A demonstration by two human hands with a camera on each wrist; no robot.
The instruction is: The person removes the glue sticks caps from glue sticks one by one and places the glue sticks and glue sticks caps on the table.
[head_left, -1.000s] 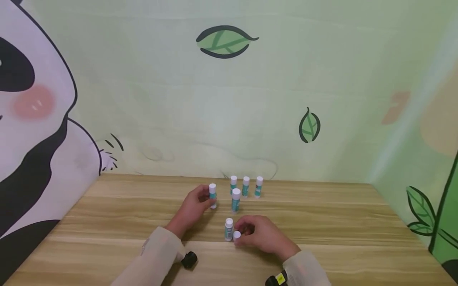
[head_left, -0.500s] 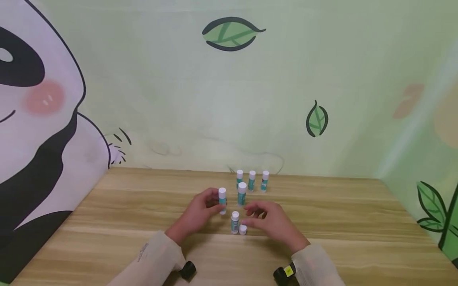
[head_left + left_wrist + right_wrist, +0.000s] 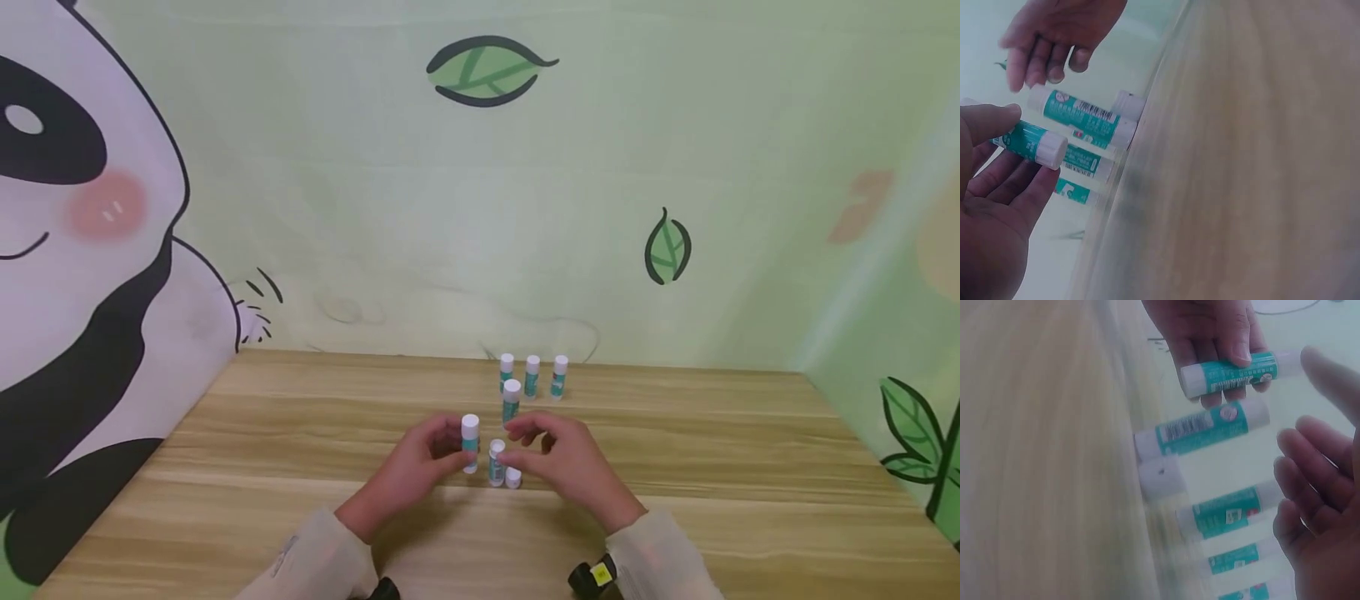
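My left hand (image 3: 420,462) pinches a capped glue stick (image 3: 470,442), teal-labelled and upright, between thumb and fingers. In the right wrist view this held glue stick (image 3: 1229,374) appears clear of the table. Just right of it stands an uncapped glue stick (image 3: 496,468), its white cap (image 3: 513,479) on the table against its right side. My right hand (image 3: 573,467) hovers over these two, thumb and fingers apart and nothing between them. From the left wrist, the right hand's fingers (image 3: 1038,62) show loosely bent above the uncapped stick's top (image 3: 1038,97).
Behind the hands stands another glue stick (image 3: 511,404), partly covered by the right fingertips. Three more, including a right-hand glue stick (image 3: 558,379), form a row near the back edge of the wooden table (image 3: 712,433). A printed cloth wall (image 3: 360,208) rises behind it.
My right hand has let go of the white cap, left it beside the uncapped stick and risen. The left hand has brought its glue stick nearer to me, close to the uncapped one.
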